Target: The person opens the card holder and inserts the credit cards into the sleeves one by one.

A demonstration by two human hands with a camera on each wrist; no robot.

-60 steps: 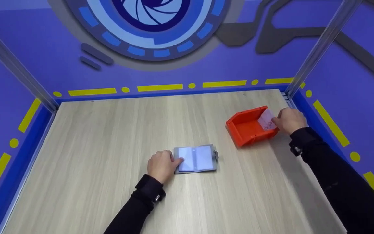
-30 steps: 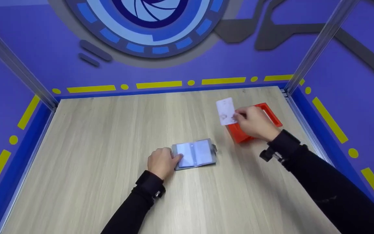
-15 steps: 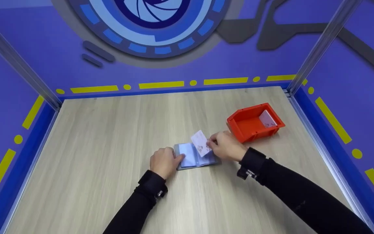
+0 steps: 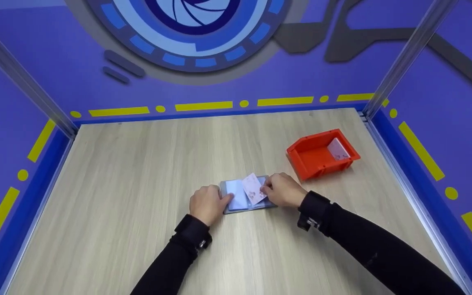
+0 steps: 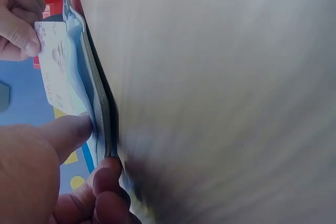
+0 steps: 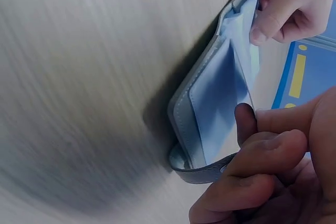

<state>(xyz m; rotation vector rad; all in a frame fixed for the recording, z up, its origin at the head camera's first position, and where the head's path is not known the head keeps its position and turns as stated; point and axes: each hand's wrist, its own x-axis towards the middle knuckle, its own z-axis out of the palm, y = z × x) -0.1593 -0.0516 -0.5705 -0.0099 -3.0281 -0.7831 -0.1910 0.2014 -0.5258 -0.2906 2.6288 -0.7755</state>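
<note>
Grey cover [image 6: 182, 111] and all, pinching the open card holder [image 4: 241, 203] on the counter [image 4: 137, 172] with the left hand [image 4: 206, 203]; pinching the card [image 4: 252, 189] over translucent sleeves [image 6: 212, 103] with the right hand [image 4: 284, 190]. Possibly snagging a corner on limp plastic, or sliding the card holder through too light a hold. Showing stitched edging, pale pink print, bent dark strap [image 6: 202, 176].

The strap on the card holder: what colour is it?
The strap looks dark grey, showing best in the right wrist view.
</note>
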